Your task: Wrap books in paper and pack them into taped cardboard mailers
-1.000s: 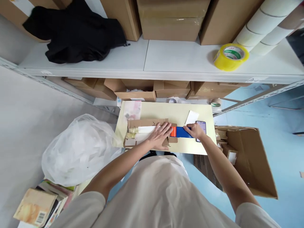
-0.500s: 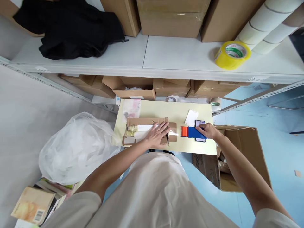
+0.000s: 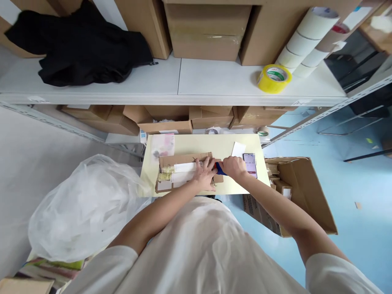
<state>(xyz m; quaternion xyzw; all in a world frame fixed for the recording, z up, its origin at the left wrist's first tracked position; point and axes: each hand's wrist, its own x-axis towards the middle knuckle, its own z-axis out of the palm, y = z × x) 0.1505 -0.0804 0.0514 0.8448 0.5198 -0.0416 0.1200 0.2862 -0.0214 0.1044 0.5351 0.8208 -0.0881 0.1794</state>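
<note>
A shallow cardboard box (image 3: 183,158) lies on the small pale table, with white strip-like items (image 3: 184,167) inside that have yellowish, clear-wrapped ends. My left hand (image 3: 204,175) rests on the box's right end, its fingers spread. My right hand (image 3: 235,167) is closed round a blue tool with an orange-red end (image 3: 220,168), right beside my left fingertips at the box's right edge. Most of the tool is hidden by my hand, and its exact kind cannot be made out. A phone (image 3: 250,164) with a lit screen lies just right of my right hand.
A white card (image 3: 238,149) and a pinkish plastic bag (image 3: 163,145) lie on the pale table (image 3: 196,143). A grey shelf (image 3: 211,81) with yellow tape (image 3: 274,79) stands behind. An open carton (image 3: 306,196) is at right, a big clear plastic bag (image 3: 88,208) at left.
My right hand has moved left with the blue tool, from over the phone to the box's right end. The phone now shows uncovered. My left hand stays on the box; the view has shifted.
</note>
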